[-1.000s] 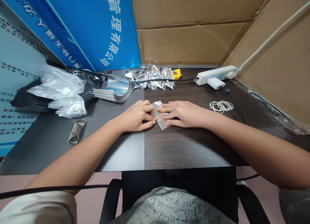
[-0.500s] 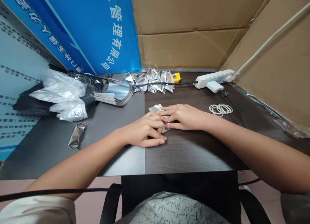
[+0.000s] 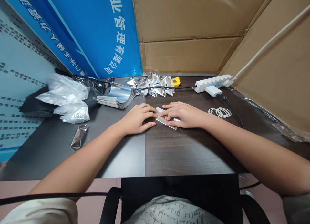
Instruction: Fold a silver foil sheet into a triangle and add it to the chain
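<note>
A folded strip of silvery foil (image 3: 160, 120) lies slantwise on the dark wooden table, partly hidden beneath my fingers. My left hand (image 3: 139, 118) rests palm down at the strip's left end, fingers stretched out and tips touching it. From the right, my right hand (image 3: 184, 115) presses its spread fingers on the strip's middle and right part. Neither hand is wrapped round anything. Beyond them sits a row of folded silver foil pieces (image 3: 156, 84), with a curved stack of flat foil sheets (image 3: 121, 96) to their left.
A white power strip (image 3: 214, 83) with a plugged-in adapter stands at the back right, near white rubber bands (image 3: 220, 112). A yellow object (image 3: 176, 82) adjoins the foil pieces. Clear plastic bags (image 3: 65, 95) and a crumpled foil roll (image 3: 78, 137) lie left. Cardboard (image 3: 179, 57) walls the back.
My left hand has drawn back to the left and away from me, its fingers now straighter. My right hand has shifted slightly right. More of the foil strip shows between them.
</note>
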The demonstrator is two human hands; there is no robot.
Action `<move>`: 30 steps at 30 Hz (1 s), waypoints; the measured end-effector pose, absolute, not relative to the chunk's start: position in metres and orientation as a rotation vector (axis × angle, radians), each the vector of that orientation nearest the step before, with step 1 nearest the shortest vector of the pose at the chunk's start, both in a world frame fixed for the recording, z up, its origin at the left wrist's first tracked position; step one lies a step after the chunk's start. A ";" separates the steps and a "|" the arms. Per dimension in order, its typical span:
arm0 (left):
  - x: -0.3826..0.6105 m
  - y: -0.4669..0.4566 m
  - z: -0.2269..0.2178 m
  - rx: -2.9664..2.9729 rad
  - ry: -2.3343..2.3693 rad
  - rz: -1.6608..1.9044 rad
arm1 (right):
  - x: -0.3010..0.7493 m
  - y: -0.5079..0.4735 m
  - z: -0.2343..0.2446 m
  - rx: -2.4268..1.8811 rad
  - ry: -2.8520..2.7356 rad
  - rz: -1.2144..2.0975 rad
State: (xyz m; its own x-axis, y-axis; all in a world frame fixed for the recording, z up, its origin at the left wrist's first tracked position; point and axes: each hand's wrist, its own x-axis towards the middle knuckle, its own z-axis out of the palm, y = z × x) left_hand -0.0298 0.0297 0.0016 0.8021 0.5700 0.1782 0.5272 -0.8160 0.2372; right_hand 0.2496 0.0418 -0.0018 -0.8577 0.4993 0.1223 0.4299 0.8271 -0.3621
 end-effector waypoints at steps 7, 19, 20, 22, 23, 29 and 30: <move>-0.026 0.022 0.006 2.819 0.876 0.283 | 0.243 0.030 0.005 -0.838 -2.807 0.200; -0.025 0.025 -0.002 2.719 0.600 0.525 | 0.240 0.032 -0.015 -0.726 -2.691 0.242; -0.026 0.026 -0.003 2.733 0.608 0.520 | 0.240 0.034 -0.017 -0.698 -2.679 0.255; -0.026 0.027 -0.004 2.755 0.615 0.491 | 0.242 0.037 -0.019 -0.648 -2.656 0.292; -0.026 0.027 -0.005 2.758 0.622 0.478 | 0.242 0.038 -0.020 -0.630 -2.645 0.309; -0.026 0.027 -0.006 2.725 0.678 0.416 | 0.244 0.044 -0.024 -0.567 -2.618 0.381; -0.027 0.028 -0.006 2.723 0.681 0.416 | 0.244 0.044 -0.024 -0.561 -2.617 0.385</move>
